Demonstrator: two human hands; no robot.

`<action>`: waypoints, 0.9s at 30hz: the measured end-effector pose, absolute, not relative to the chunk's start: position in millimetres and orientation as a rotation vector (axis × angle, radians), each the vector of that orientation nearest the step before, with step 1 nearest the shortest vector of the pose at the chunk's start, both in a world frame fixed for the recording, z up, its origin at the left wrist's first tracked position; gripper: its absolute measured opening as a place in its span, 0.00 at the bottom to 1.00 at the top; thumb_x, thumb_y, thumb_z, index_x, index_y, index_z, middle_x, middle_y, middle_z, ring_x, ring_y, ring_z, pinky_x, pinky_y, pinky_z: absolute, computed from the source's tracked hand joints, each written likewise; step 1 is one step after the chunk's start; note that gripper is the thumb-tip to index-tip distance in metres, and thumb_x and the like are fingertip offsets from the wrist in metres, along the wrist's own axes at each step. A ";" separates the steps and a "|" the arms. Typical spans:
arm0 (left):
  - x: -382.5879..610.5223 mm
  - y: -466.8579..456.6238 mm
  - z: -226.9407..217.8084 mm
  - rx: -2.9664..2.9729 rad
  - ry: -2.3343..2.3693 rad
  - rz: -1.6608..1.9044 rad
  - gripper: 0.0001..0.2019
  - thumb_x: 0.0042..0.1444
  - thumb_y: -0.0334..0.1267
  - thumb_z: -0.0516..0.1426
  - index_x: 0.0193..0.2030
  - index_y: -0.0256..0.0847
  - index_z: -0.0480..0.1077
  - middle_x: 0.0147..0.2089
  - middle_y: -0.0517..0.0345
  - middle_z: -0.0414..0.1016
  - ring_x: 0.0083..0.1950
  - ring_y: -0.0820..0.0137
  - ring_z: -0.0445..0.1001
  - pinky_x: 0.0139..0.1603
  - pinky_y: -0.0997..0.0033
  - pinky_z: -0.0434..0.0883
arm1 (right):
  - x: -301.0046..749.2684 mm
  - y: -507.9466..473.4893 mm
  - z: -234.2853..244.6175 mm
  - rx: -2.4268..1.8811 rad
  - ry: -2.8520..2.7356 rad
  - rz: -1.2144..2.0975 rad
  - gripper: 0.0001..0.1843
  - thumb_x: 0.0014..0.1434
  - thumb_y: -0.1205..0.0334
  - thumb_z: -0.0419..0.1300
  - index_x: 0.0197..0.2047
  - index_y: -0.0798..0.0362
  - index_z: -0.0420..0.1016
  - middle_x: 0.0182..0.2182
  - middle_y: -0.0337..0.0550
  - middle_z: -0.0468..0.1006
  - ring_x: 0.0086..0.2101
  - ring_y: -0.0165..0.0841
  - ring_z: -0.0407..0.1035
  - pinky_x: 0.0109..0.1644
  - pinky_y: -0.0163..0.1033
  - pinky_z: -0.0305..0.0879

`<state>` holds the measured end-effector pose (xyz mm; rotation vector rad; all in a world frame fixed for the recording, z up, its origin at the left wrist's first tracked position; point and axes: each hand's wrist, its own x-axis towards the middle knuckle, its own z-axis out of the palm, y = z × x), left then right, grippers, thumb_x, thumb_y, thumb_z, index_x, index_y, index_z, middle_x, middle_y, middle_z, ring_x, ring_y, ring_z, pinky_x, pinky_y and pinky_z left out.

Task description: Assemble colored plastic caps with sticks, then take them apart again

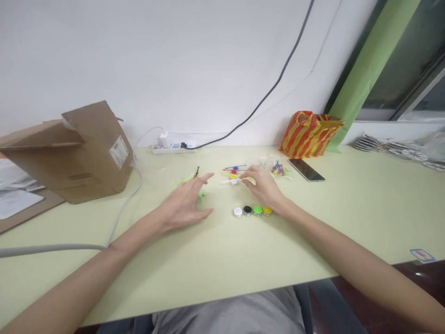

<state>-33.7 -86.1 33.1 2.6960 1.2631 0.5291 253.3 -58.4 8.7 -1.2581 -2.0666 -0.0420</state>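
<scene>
My left hand (184, 202) hovers over the left middle of the table, thumb and fingers spread, with nothing between them. Behind and under it lie small green and dark plastic pieces, partly hidden. My right hand (262, 185) is pinched at the right end of a thin white stick (225, 182), beside a white-topped round piece (234, 182). Just behind are a blue stick (240, 166) and a red stick, with blue, red and yellow round pieces. Nearer me stands a row of small clear round pieces with white (238, 212), black (247, 210), green (257, 210) and yellow (267, 210) tops.
An opened cardboard box (93, 162) stands at left, with a grey cable (121, 215) in front. A power strip (174, 147) lies by the wall. At right are loose coloured pieces (278, 168), a phone (306, 170) and a striped bag (309, 137).
</scene>
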 end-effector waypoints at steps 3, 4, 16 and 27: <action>-36.4 -85.5 30.8 2.681 1.269 0.345 0.43 0.60 0.50 0.60 0.78 0.47 0.47 0.64 0.44 0.71 0.65 0.50 0.71 0.64 0.49 0.66 | 260.8 -48.2 3.8 -1.411 -2.158 -0.088 0.10 0.65 0.68 0.64 0.48 0.53 0.84 0.41 0.49 0.79 0.45 0.43 0.71 0.48 0.47 0.65; -36.5 -85.0 29.7 2.677 1.270 0.317 0.43 0.60 0.50 0.60 0.78 0.46 0.48 0.64 0.45 0.72 0.65 0.50 0.70 0.64 0.49 0.66 | 261.4 -46.1 2.5 -1.418 -2.184 -0.097 0.11 0.66 0.68 0.63 0.50 0.52 0.83 0.41 0.49 0.78 0.44 0.43 0.70 0.48 0.46 0.64; -35.7 -81.0 22.5 2.646 1.195 0.505 0.40 0.56 0.42 0.61 0.76 0.46 0.55 0.52 0.51 0.74 0.53 0.57 0.75 0.53 0.58 0.73 | 247.8 -41.6 -7.5 -1.198 -2.375 -0.158 0.05 0.64 0.70 0.63 0.39 0.55 0.82 0.39 0.49 0.75 0.43 0.40 0.67 0.46 0.44 0.62; -32.2 -81.2 27.1 2.571 1.290 0.583 0.37 0.59 0.44 0.59 0.74 0.47 0.55 0.57 0.49 0.74 0.58 0.55 0.74 0.63 0.51 0.68 | 255.2 -62.2 13.6 -0.973 -2.368 -0.250 0.08 0.69 0.70 0.57 0.38 0.53 0.75 0.38 0.46 0.77 0.40 0.38 0.67 0.43 0.42 0.58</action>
